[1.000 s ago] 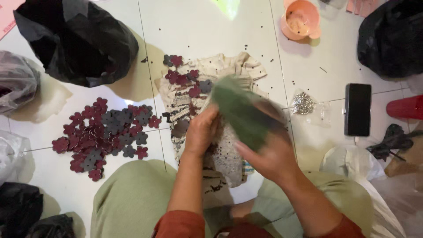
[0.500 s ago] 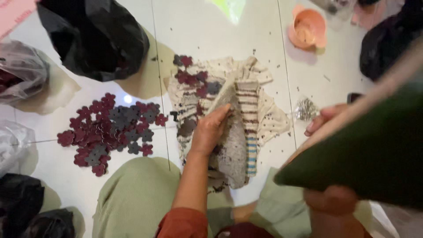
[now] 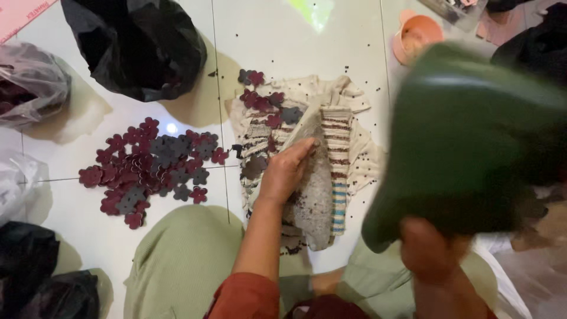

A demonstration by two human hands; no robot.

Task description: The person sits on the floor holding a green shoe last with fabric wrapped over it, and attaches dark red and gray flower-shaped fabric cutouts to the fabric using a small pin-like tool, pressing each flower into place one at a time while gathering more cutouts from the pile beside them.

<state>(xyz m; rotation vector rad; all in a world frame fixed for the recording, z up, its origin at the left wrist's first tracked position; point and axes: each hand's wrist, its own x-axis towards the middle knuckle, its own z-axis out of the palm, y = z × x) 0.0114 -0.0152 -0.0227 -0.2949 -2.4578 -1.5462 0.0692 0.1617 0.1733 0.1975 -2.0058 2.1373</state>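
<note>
Head view: right hand (image 3: 434, 251) lifts green sheet (image 3: 472, 142) (blurred), left hand (image 3: 286, 171) on cloth (image 3: 348, 127)

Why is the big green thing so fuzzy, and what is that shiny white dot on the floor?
In the head view, the green sheet in the right hand sits very close to the camera and is smeared, likely by motion. The left hand on the striped cloth looks sharp. The dot is lamp glare on the glossy tile floor beside the flower-shaped cutouts.

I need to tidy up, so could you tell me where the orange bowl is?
In the head view, the orange bowl sits on the white floor at upper right, just above the raised green sheet.
</note>
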